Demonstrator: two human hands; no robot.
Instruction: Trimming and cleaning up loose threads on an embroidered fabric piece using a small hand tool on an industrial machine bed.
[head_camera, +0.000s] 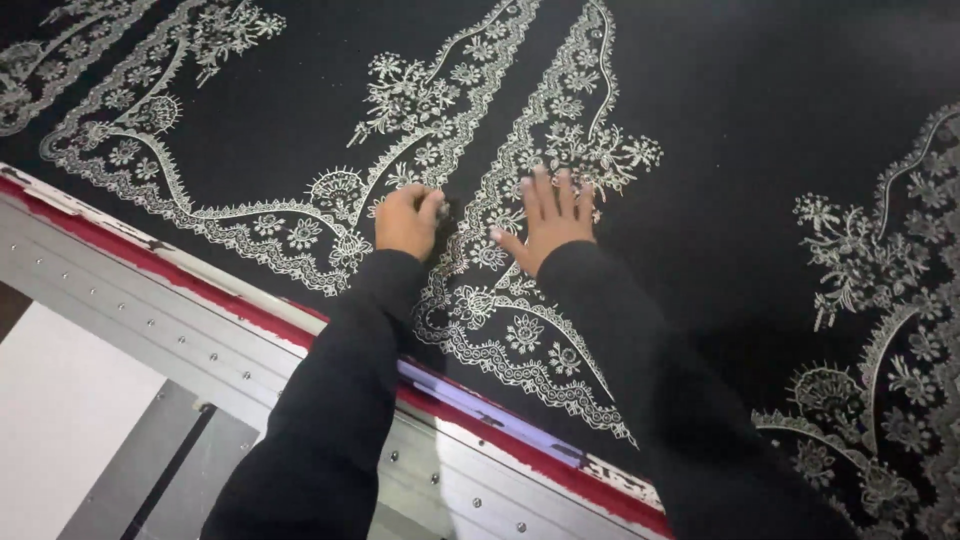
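While the flat right hand (553, 222) presses black fabric with silver floral embroidery (520, 120), the fisted left hand (408, 220) rests at nine o'clock, riveted grey metal frame (180, 335) at seven.

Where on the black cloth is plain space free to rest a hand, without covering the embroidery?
Plain black cloth lies right of the right hand, up to the embroidery at the right edge. A narrow plain strip runs between the two central motifs. Around the left hand it is crowded with silver embroidery.
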